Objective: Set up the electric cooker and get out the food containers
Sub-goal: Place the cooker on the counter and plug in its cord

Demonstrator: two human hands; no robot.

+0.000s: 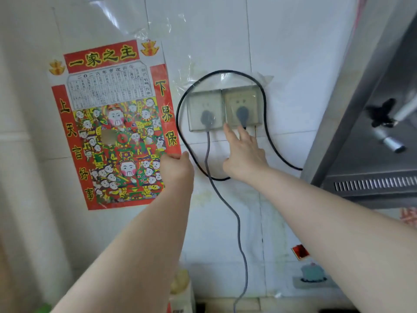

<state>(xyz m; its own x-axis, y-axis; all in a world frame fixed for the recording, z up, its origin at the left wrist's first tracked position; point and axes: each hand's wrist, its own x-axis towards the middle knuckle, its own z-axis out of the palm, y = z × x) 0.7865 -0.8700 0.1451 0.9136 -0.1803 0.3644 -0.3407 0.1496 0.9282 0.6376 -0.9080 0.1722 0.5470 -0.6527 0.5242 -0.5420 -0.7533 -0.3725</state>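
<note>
Two wall sockets (224, 109) sit side by side on the white tiled wall under a clear plastic film. A grey plug (206, 118) fills the left socket, and its grey cord (239, 231) hangs down out of view. A dark plug (242, 115) fills the right socket, with a black cable (267, 132) looping around both sockets. My right hand (244, 152) reaches up with spread fingers, fingertips touching the film just below the right socket. My left hand (178, 168) presses flat on the wall beside the poster's lower right corner. The cooker and food containers are not in view.
A red and multicoloured paper poster (115, 125) hangs on the wall at the left. A stainless steel range hood (370, 141) juts out at the right. A yellowish package (180, 288) stands low by the wall.
</note>
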